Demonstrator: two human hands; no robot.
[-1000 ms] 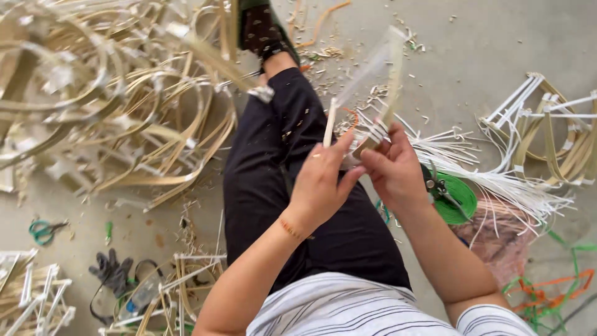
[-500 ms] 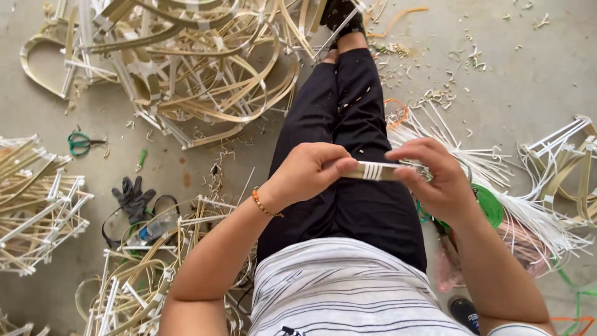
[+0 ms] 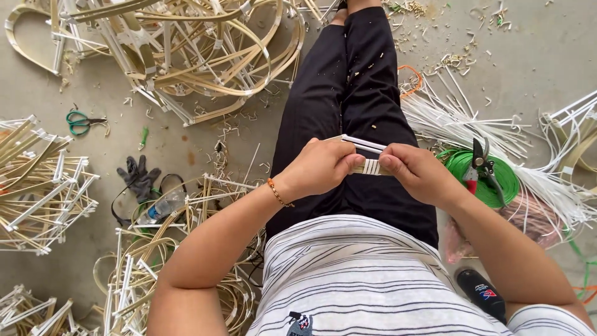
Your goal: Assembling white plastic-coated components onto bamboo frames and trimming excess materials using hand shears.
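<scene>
Left hand (image 3: pixel 320 167) and right hand (image 3: pixel 418 174) close together over the lap, both clamped on a short bundle of pale strips (image 3: pixel 364 155) bound with white bands, with pruners (image 3: pixel 482 163) on a green spool (image 3: pixel 497 180) just right, frames (image 3: pixel 180 56) heaped left.

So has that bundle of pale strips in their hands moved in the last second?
Yes. The strip bundle was raised upright beyond the knees; now it lies level between left hand and right hand, over the black trousers.
</scene>
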